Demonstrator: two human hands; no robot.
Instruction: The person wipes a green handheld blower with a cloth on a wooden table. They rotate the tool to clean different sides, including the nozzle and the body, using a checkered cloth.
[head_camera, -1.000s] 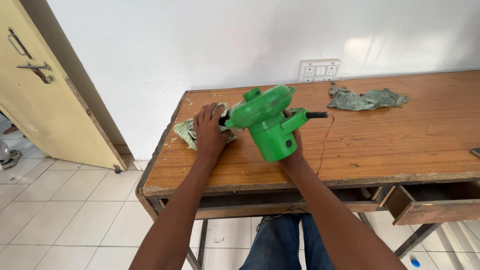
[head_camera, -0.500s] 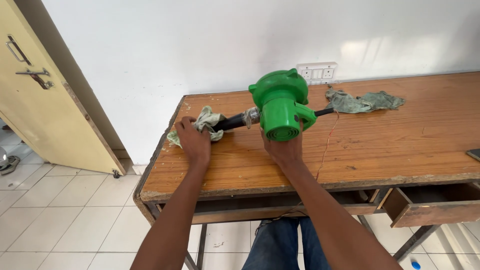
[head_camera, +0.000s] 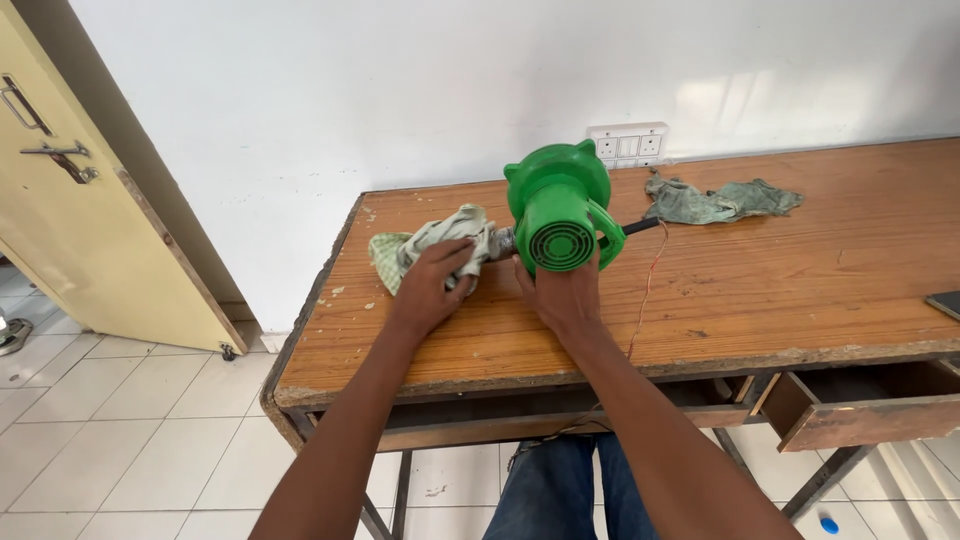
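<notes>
Since half a second ago the green electric blower has swung round a little more, so that its round slotted intake grille now faces straight back toward the person, and the left hand has slid in along the nozzle with the rag until it sits close against the blower body. The right hand is cupped under and behind the grille, fingers closed around the lower housing — it bears the tool's weight and keeps it tipped on its side just above the wooden table, which leaves the nozzle pointing out sideways toward the other hand. The left hand is closed over a pale checked cleaning rag, pressing the cloth around the dark nozzle where it leaves the green casing; the rest of the rag trails away from that grip onto the table top near the left edge. The black power cord runs out of the far side of the blower, away from the right hand's hold, and a thin reddish wire lies loose on the wood just right of that wrist. Beyond the cord a second crumpled greenish cloth lies below the white wall socket panel — well apart from both hands. A table drawer hangs open at the lower right.
</notes>
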